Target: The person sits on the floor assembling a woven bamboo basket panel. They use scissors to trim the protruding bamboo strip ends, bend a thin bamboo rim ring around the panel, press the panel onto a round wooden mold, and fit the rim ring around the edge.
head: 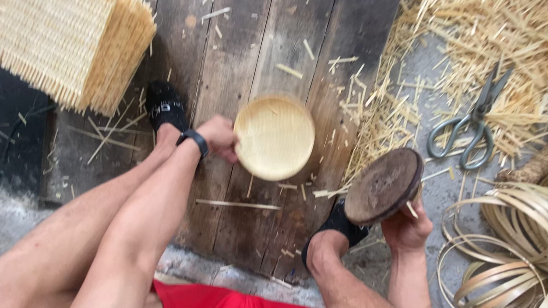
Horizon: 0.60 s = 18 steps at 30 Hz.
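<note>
My left hand [219, 137] grips the left rim of a small round woven bamboo tray [275, 137], held over dark wooden planks [232, 44]. A black watch sits on that wrist. My right hand [406, 227] holds a dark brown round disc [381, 186] from below, tilted on edge, to the right of the tray. Both knees and black shoes frame the hands, and the disc hangs just above my right foot.
A stack of square woven bamboo mats [60, 23] lies at the upper left. Green-handled scissors [465, 125] rest on loose bamboo splints [530, 53] at the upper right. Coiled bamboo strips [542, 236] pile at the right. Splinters litter the planks.
</note>
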Motion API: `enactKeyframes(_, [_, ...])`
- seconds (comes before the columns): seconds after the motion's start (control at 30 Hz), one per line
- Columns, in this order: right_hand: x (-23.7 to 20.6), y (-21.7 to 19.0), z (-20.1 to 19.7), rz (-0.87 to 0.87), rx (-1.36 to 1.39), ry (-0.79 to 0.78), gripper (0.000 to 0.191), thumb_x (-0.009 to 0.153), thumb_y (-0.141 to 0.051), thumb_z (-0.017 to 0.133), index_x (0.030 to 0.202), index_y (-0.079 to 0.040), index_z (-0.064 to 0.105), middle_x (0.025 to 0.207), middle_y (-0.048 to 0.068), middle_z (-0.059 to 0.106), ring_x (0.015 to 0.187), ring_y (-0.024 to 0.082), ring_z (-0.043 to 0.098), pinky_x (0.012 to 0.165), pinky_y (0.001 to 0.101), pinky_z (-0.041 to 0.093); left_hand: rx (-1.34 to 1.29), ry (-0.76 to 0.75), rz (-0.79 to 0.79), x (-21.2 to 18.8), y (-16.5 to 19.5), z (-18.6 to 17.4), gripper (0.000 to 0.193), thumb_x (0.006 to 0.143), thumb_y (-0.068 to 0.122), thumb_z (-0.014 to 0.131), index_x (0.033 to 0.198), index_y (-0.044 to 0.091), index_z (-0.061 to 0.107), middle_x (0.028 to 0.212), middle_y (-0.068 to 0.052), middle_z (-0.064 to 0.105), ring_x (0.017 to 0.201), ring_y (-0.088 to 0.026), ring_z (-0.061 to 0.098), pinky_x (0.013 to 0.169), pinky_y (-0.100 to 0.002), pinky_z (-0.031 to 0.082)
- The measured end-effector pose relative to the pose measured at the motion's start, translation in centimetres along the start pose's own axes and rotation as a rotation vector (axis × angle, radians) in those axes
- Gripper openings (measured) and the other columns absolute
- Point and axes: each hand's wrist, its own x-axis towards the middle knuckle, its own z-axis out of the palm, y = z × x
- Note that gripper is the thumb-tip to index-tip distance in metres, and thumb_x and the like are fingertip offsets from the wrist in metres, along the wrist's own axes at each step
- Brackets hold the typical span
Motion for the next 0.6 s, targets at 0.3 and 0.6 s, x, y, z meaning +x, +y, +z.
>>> enactKeyframes(0.3, [0.4, 0.9, 1.4, 0.049, 0.137, 0.014, 0.074, 0.091, -0.044, 0.066, 0.15, -0.002, 0.049, 0.142, 0.015, 0.06, 0.13, 0.033, 0.058, 0.111, 0.0488, 0.044, -0.503, -0.107, 0.416, -0.3, 9.2, 11.7, 0.015, 0.089, 0.015, 0.066, 0.103, 0.011, 0.066, 0.085, -0.007, 0.074, 0.072, -0.021, 0.075, 0.063, -0.038, 0.065])
enactKeyframes(0.6, [3.0, 3.9, 10.9, 0.121, -0.239, 0.031, 0.067, 0.103, -0.056, 0.04, 0.144, -0.005, 0.048, 0.138, 0.014, 0.06, 0.124, 0.027, 0.061, 0.103, 0.0467, 0.051, -0.838, 0.065, 0.368, -2.2, 1.4, 16.4, 0.045, 0.098, 0.033, 0.065, 0.127, -0.002, 0.067, 0.116, -0.009, 0.075, 0.103, -0.018, 0.068, 0.093, -0.033, 0.054])
